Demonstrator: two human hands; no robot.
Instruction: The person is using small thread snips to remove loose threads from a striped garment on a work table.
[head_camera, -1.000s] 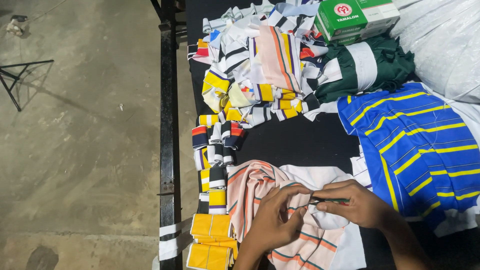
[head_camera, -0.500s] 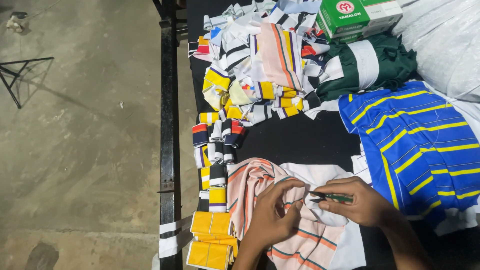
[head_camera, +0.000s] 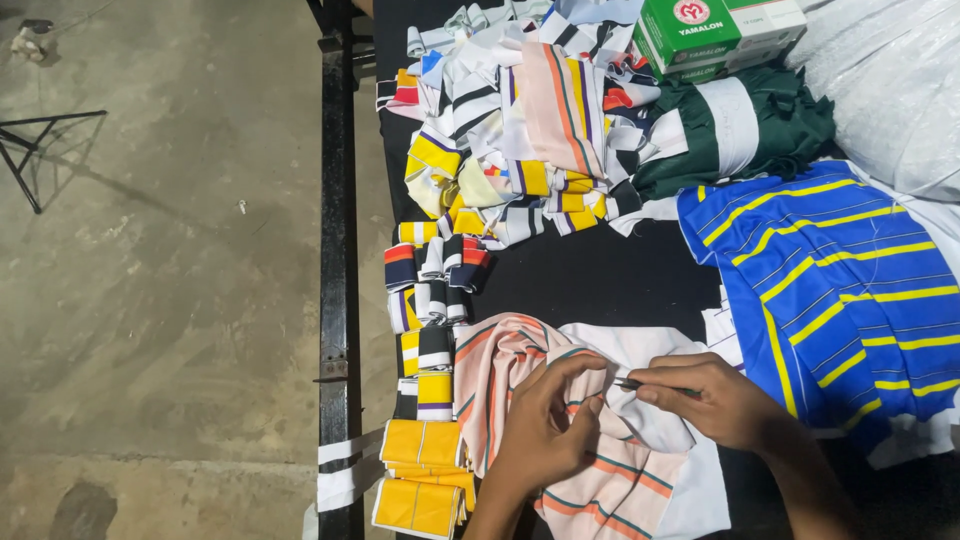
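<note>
Striped cloth (head_camera: 610, 480) pinched in left hand (head_camera: 545, 425); right hand (head_camera: 715, 400) grips small tool (head_camera: 640, 384).

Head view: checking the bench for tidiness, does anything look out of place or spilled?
Mostly orderly. The striped fabric strips lie in a loose jumbled heap, and one white strip hangs over the table edge. Nothing looks damaged.

peach-striped white cloth (head_camera: 610, 480); blue yellow-striped shirt (head_camera: 850, 290).

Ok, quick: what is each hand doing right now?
Left hand: shut, pinching the striped cloth.
Right hand: shut on a thin tool.
</note>
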